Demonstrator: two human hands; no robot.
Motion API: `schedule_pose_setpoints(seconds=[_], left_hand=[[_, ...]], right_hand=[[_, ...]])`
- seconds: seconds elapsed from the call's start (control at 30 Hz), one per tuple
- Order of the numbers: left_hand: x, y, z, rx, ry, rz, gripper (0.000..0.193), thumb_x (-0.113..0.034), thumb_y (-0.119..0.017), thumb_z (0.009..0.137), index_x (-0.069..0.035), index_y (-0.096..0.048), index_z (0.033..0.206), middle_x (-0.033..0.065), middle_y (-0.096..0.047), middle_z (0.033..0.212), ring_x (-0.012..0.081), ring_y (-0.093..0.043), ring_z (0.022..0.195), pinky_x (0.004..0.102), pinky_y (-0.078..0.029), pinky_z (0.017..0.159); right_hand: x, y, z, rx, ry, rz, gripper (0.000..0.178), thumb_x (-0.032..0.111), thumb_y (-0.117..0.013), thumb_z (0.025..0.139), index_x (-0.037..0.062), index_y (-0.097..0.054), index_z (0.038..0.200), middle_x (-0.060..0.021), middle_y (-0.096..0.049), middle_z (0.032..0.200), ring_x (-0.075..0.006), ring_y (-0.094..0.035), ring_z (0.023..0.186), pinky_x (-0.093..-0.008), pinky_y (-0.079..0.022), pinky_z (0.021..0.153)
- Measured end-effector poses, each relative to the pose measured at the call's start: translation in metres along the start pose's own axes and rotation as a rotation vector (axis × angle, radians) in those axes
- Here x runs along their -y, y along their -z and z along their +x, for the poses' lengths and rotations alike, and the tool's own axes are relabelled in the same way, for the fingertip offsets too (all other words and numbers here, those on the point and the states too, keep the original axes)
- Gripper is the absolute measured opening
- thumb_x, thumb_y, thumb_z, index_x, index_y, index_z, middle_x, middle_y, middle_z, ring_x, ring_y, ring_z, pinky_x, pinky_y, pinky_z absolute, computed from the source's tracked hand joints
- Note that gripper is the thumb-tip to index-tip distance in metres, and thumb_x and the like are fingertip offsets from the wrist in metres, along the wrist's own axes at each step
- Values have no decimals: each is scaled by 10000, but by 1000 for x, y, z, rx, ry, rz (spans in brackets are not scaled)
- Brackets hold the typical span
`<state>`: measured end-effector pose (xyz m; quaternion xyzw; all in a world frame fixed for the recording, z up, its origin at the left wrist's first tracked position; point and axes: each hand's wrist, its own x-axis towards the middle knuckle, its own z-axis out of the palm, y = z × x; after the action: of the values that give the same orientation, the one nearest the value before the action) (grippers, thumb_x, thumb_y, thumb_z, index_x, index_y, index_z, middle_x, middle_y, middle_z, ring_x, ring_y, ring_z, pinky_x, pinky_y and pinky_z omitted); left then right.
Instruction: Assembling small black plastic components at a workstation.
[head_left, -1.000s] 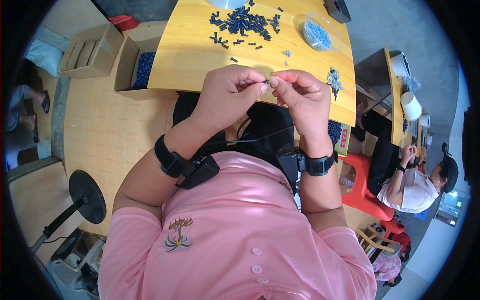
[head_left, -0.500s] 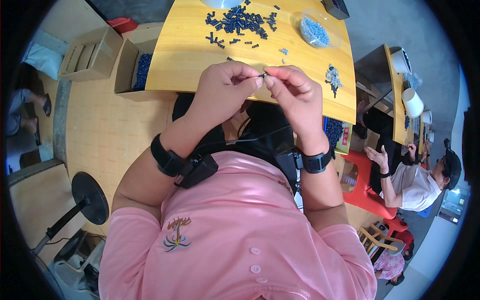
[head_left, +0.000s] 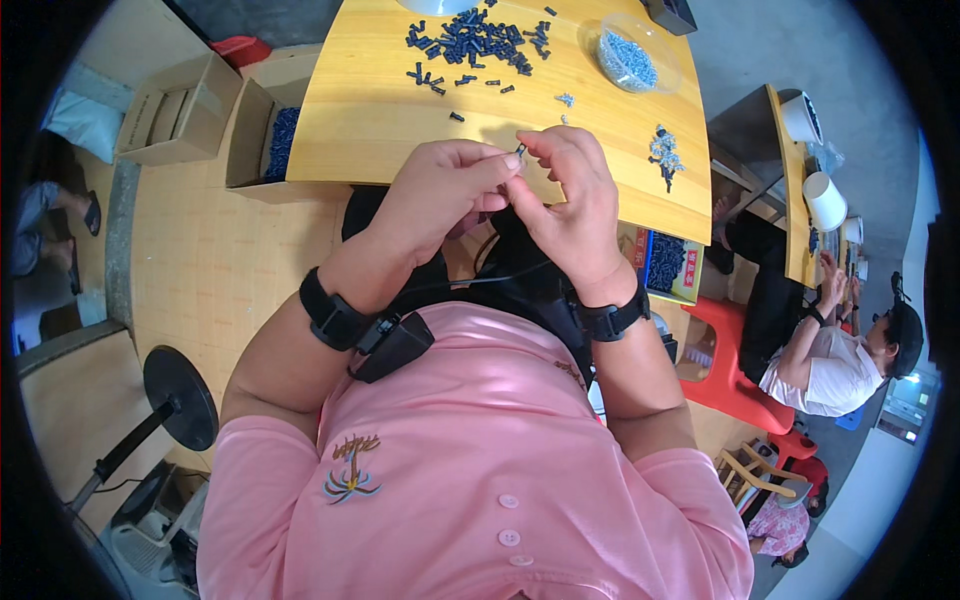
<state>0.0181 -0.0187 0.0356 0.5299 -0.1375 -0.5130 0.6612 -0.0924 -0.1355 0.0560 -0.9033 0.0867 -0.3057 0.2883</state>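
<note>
My left hand (head_left: 455,185) is closed above the near edge of the table, pinching a small black plastic part (head_left: 520,151) between thumb and forefinger. The part stands tilted, its upper end poking out past the fingertips. Close against it is my right hand (head_left: 572,190), thumb and forefinger apart, with the forefinger tip by the part's upper end. Whether that fingertip touches it is hard to tell. Farther back, a loose pile of similar black parts (head_left: 478,42) lies on the wooden table (head_left: 370,120). A single black part (head_left: 457,117) lies just beyond my left hand.
A clear round tub (head_left: 628,62) holds small silvery-blue pieces. Several silvery pieces with black ends (head_left: 664,155) lie at the right. Cardboard boxes (head_left: 248,140) stand left of the table; a box of black parts (head_left: 667,262) is below its right side. A co-worker (head_left: 825,360) sits at the right.
The small black part has turned from lying level to pointing upward. My right hand has shifted left and its thumb has moved down, away from the forefinger. The co-worker's arms have moved toward their table.
</note>
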Motion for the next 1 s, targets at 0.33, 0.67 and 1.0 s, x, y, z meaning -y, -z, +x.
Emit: schedule_pose_setpoints(seconds=[0.33, 0.67, 1.0], left_hand=[[-3, -2, -7, 25, -59, 2, 214, -175, -643, 860, 15, -679, 950, 52, -661, 841, 94, -589, 724, 225, -471, 665], [-6, -2, -8, -69, -86, 149, 221, -142, -643, 853, 48, -674, 962, 72, -666, 822, 99, -583, 687, 222, -461, 641], [-2, 2, -11, -73, -107, 227, 197, -131, -638, 851, 37, -686, 942, 56, -666, 786, 84, -583, 704, 226, -462, 658]], right_hand=[[-3, -1, 3, 12, 56, 86, 261, 47, -676, 690, 7, -609, 939, -136, -580, 866, -315, -562, 823, -368, -470, 739], [2, 3, 7, 82, 103, 8, 303, 114, -695, 719, -3, -584, 975, -147, -564, 886, -327, -541, 838, -384, -462, 740], [14, 18, 26, 367, 248, -436, 259, 264, -638, 763, 22, -569, 701, -148, -558, 746, -305, -571, 771, -388, -471, 674]])
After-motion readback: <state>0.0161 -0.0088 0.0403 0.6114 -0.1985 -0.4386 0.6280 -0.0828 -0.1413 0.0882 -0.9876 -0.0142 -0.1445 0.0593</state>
